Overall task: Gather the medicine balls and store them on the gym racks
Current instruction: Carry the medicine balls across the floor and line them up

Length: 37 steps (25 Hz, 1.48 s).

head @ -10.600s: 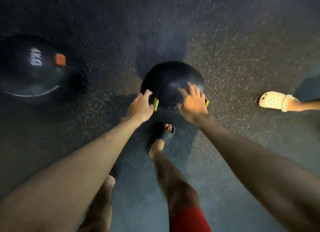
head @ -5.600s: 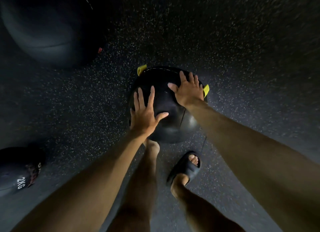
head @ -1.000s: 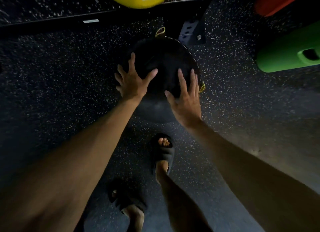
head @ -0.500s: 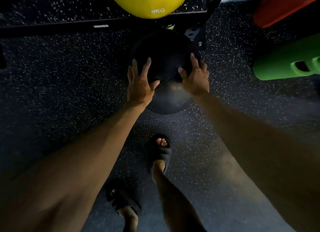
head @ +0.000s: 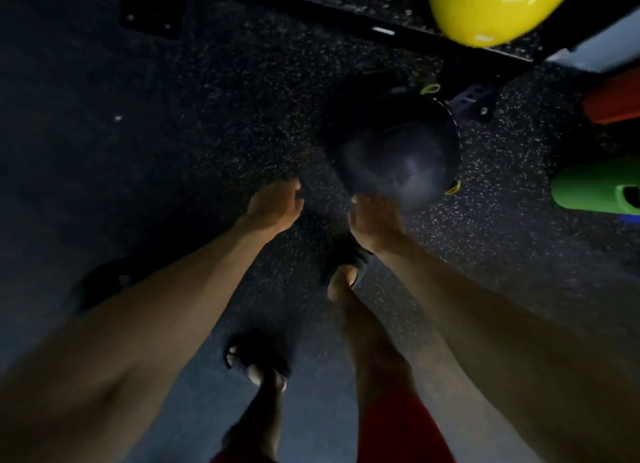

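A black medicine ball [head: 401, 151] with small yellow loops lies on the speckled floor, close to the foot of the black gym rack [head: 474, 106]. A yellow medicine ball [head: 491, 5] rests on the rack's low rail at the top right. My left hand [head: 275, 204] hovers left of the black ball and apart from it, holding nothing. My right hand [head: 375, 220] is at the ball's near edge, fingers loose, with no grip on it. The frame is blurred.
A green block [head: 595, 185] and an orange-red object [head: 613, 99] lie on the floor at the right edge. The rack's rail [head: 346, 16] crosses the top. My feet in dark slides [head: 349, 265] stand just behind the ball.
Both hands have come off the black ball and drawn back toward me. The ball now rests on the floor by the rack foot, and the view has swung left.
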{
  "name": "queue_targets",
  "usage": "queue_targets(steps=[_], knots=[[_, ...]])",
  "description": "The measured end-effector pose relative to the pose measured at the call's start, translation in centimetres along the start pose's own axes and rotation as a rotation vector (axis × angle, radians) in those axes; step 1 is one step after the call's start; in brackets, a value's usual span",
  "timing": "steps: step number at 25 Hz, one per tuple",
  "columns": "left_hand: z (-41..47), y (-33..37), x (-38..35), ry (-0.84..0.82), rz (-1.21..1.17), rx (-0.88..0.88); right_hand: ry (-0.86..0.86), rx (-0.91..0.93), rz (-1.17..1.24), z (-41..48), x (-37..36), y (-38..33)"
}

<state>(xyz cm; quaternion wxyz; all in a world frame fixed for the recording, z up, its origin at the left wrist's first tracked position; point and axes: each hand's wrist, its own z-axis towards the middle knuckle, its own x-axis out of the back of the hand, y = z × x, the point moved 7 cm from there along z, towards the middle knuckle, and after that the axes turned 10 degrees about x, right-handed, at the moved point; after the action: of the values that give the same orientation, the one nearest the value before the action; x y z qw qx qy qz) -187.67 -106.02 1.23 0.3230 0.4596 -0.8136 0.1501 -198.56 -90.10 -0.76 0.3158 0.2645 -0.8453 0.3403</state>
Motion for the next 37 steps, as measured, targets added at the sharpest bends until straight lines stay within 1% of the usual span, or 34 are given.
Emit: queue_targets(steps=[3,7,9,12,16,21,24,27,29,33,37], knots=[[-9.0,-11.8,-1.5,-0.108,-0.128,0.146,-0.118,0.097,-0.024,-4.9,-1.9,-9.2],[-21.1,-26.4,-4.9,-0.103,-0.283,0.291,-0.284,0.184,-0.106,-12.3,-5.8,-23.2],[-25.6,-31.0,-6.1,-0.090,-0.350,0.306,-0.313,0.191,-0.116,-15.2,-7.6,-29.0],[-32.1,-38.3,-7.6,-0.037,-0.464,0.318,-0.306,0.232,-0.131,-19.9,-10.5,-38.7],[-37.3,-46.1,-9.9,0.001,-0.540,0.359,-0.327,0.272,-0.164,-24.4,-15.0,-47.8],[-39.9,-52.3,-12.0,-0.009,-0.589,0.375,-0.392,0.305,-0.227,-26.1,-20.0,-53.9],[-39.6,-55.2,-11.7,-0.023,-0.589,0.419,-0.418,0.319,-0.261,-25.0,-21.6,-57.1],[-38.3,-57.4,-10.7,-0.052,-0.568,0.381,-0.455,0.314,-0.251,-22.9,-22.8,-59.5],[-37.5,-58.9,-9.1,-0.083,-0.539,0.378,-0.472,0.301,-0.244,-21.2,-23.1,-60.7],[-35.4,-61.1,-6.3,-0.122,-0.452,0.320,-0.453,0.235,-0.187,-19.0,-23.3,-62.1],[-32.9,-63.0,-5.5,-0.146,-0.403,0.269,-0.411,0.168,-0.152,-16.8,-25.3,-62.4]])
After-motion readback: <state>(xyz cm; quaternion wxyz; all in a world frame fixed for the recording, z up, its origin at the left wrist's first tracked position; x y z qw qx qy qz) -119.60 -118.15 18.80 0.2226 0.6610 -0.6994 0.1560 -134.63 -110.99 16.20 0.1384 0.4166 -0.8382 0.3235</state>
